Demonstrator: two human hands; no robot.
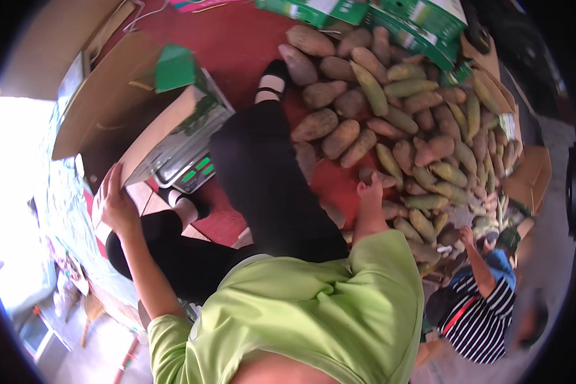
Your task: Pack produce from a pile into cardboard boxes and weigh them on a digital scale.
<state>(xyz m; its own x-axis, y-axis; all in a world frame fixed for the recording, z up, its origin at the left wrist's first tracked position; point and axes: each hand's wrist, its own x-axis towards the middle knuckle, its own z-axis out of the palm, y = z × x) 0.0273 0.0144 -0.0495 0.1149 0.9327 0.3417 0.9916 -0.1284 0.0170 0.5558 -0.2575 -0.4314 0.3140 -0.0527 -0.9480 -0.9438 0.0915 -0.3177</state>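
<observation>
An open cardboard box (166, 128) with raised flaps stands at the left, tilted in this view, its inside dark. My left hand (116, 203) grips its near edge, fingers bent over the cardboard. Beside the box's foot is a weighing scale (195, 174) with green-lit displays; the box seems to rest on it. On my right, a large heap of sweet potatoes (339, 137), reddish-brown and yellow-green, covers the floor. At the heap's near edge my right hand (371, 192) is closed round a small brownish sweet potato (379, 177).
Green printed cartons (416, 32) lie beyond the heap. A brown carton (528, 179) stands at its right. Another person in a striped top (477, 326) works at the lower right, one hand by the heap. Red sheeting (224, 38) covers the floor; clear plastic (64, 198) hangs at the left.
</observation>
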